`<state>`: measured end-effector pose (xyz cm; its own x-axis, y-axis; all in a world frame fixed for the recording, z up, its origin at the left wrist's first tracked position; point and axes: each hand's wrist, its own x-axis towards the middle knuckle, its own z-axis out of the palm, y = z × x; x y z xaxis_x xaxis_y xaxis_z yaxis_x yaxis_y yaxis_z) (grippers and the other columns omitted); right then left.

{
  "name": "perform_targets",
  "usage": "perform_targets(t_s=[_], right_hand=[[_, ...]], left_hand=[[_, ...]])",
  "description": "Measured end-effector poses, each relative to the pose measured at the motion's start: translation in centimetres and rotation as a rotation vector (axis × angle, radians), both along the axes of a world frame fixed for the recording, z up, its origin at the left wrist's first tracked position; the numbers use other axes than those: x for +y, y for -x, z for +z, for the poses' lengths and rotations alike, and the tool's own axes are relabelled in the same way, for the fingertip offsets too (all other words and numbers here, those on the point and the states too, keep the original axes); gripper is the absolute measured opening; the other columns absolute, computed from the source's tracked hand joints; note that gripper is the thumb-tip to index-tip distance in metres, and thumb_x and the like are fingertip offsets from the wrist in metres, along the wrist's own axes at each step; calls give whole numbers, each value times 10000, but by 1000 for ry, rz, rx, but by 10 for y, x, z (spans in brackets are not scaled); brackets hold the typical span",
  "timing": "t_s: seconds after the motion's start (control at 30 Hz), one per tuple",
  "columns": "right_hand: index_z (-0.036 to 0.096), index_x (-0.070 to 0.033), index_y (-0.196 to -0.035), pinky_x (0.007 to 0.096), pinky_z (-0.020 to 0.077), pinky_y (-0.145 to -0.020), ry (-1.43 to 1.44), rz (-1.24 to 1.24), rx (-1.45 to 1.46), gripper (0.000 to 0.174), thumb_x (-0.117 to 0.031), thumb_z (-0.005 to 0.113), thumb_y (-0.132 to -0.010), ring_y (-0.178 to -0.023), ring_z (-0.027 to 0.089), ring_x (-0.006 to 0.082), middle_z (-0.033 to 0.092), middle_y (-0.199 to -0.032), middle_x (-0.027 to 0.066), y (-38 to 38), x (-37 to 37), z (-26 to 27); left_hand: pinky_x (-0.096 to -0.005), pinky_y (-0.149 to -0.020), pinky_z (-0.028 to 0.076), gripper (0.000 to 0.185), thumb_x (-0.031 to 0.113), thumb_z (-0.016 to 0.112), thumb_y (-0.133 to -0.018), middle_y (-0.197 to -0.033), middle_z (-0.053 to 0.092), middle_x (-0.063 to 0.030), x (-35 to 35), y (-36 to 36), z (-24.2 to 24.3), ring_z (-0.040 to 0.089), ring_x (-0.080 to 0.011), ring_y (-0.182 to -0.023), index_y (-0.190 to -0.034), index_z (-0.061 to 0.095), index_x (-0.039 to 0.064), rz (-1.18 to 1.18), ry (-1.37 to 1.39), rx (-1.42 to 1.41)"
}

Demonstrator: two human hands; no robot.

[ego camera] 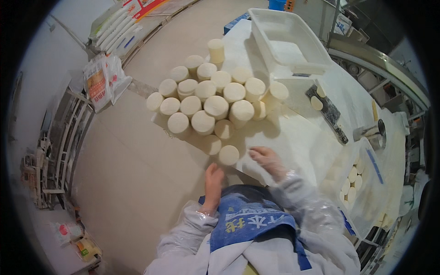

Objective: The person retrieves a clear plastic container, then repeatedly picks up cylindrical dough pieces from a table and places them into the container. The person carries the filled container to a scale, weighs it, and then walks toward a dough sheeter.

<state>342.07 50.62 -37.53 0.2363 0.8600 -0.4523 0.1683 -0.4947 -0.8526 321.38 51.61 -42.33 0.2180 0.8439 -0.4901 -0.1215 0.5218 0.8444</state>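
Pale dough cylinders [216,107] stand upright in a tight cluster at the corner of a white-covered table [295,134]. The closest dough cylinder [229,155] lies between my two hands, with a gap on each side. My left hand [213,184], slightly blurred, is off the table edge just below it, fingers pointing away from me. On the other side, my right hand [268,161] hovers by the table edge with its fingers bent. Neither hand shows anything in it. Clear plastic sleeves cover both forearms.
A translucent plastic tub [292,41] stands at the far end. A floury cleaver [325,108] lies to the right, with dough bits [316,103] on it. Beyond it are a metal cylinder [373,132] and a plastic bin [373,192] holding several dough pieces [352,174]. Sacks [115,32] are stacked upper left.
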Motion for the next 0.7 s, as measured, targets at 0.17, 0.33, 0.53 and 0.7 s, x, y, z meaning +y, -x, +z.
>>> perform_targets(t_s=[0.17, 0.33, 0.53, 0.7], right_hand=[[609, -23, -986, 347, 437, -791, -15, -97, -324, 373, -327, 578, -772, -919, 560, 278, 581, -993, 177, 58, 27, -59], [519, -17, -1003, 252, 452, -735, -190, -204, -46, 188, -104, 566, -844, -843, 543, 130, 578, -919, 63, 78, 17, -15], [479, -10, -1041, 246, 435, -745, -293, -446, 289, 266, -105, 607, -828, -820, 515, 107, 554, -919, 46, 101, 58, 3], [496, -24, -1040, 234, 444, -635, -242, -432, 19, 249, -131, 587, -835, -734, 512, 95, 554, -869, 34, 121, 78, -43]], left_hand=[[-338, -1000, 301, 566, 112, 529, -813, -1292, 386, -147, 20, 6, -9, 357, -264, -1225, -1312, 301, -25, -212, -90, -79], [-319, -987, 318, 492, 70, 493, -826, -1260, 437, -124, 32, 29, -14, 383, -231, -1211, -1290, 354, -19, -254, -65, -106], [-313, -904, 388, 382, 135, 476, -853, -1184, 510, -135, 67, 48, -23, 494, -213, -1083, -1199, 465, -27, 98, 66, -14], [-345, -873, 399, 364, 225, 430, -886, -1131, 553, -169, 100, 32, -28, 519, -283, -1044, -1119, 519, -40, 67, -277, 264]])
